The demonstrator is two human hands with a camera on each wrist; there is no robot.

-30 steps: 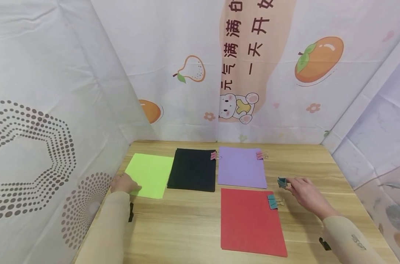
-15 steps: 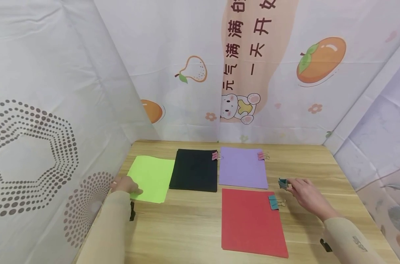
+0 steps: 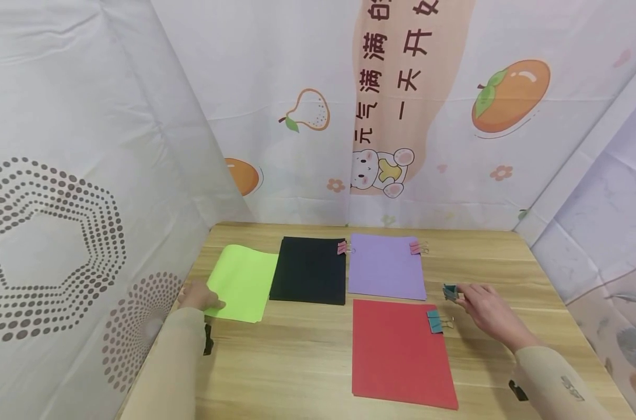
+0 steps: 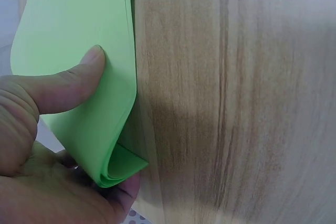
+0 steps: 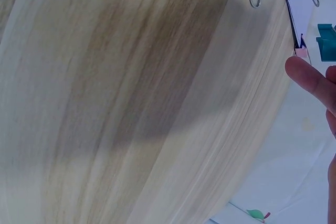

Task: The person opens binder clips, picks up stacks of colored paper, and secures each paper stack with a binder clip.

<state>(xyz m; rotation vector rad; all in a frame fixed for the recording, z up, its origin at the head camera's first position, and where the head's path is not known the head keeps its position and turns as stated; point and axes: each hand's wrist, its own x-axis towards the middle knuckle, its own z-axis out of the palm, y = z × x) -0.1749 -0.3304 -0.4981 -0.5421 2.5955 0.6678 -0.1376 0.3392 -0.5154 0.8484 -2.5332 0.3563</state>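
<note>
My left hand (image 3: 198, 296) grips the left edge of a thin stack of lime-green paper (image 3: 247, 286) at the table's left. In the left wrist view the thumb (image 4: 68, 88) lies on top of the green paper (image 4: 73, 14). The other fingers are underneath, and the paper's edge curls back into a rounded fold. At the table's right, my right hand (image 3: 492, 310) holds a teal binder clip (image 3: 450, 292) between thumb and fingers, above and right of the red paper. That binder clip (image 5: 326, 43) shows at the right wrist view's edge, beyond the fingers.
Beside the green sheets lies black paper (image 3: 308, 271) with a pink binder clip (image 3: 341, 248). Purple paper (image 3: 385, 268) has another pink clip (image 3: 415, 248). Nearer lies red paper (image 3: 399, 353) with a teal clip (image 3: 434, 321). Printed cloth (image 3: 297, 58) encloses the table.
The green paper has slid slightly towards me, and its left side has lifted and bent over in my left hand. My right hand stays almost still with the clip.
</note>
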